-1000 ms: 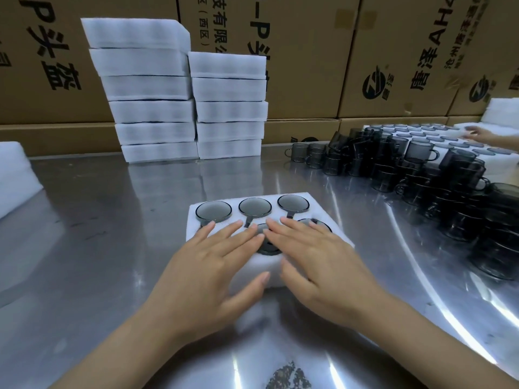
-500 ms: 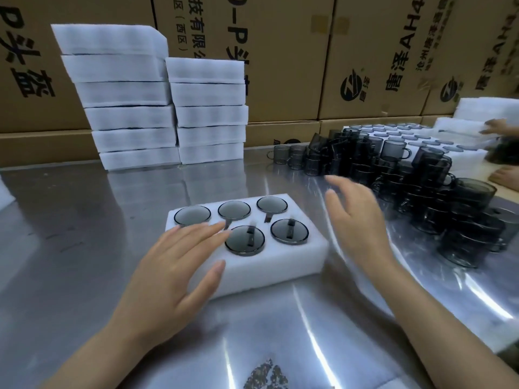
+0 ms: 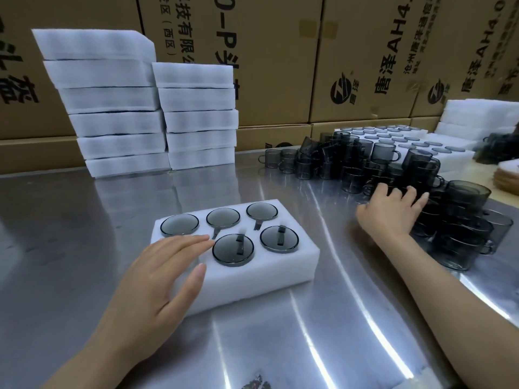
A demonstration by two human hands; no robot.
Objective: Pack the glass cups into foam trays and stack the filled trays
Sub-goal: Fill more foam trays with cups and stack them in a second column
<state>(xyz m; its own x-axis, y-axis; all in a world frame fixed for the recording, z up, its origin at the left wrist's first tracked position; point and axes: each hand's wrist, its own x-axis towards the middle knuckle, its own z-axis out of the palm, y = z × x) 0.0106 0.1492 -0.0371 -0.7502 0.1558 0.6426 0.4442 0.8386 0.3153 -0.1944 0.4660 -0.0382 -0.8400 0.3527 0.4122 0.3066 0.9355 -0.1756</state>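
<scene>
We see a white foam tray (image 3: 261,272) lying near the centre of a reflective metal table (image 3: 70,248), with five smoky grey glass cups (image 3: 233,249) seated upside down in its round pockets: three in the far row and two in the near row, their bases level with the foam. The near-left pocket is covered by the left hand (image 3: 157,279), which rests flat on the tray with its fingers (image 3: 193,240) straight and relaxed, gripping nothing; the thumb lies against the tray's near edge. To the right, the right hand (image 3: 393,211) reaches into a heap of loose cups (image 3: 455,220) that spreads along the right side of the table; its fingers are spread and touch the cups, but we cannot tell whether they have closed on one. At the far left stand two stacks of foam trays (image 3: 157,108), side by side and touching, the left stack taller. At the far right, beyond the heap, further trays (image 3: 393,137) filled with cups lie flat. Printed cardboard boxes (image 3: 280,51) form the wall behind the table.
</scene>
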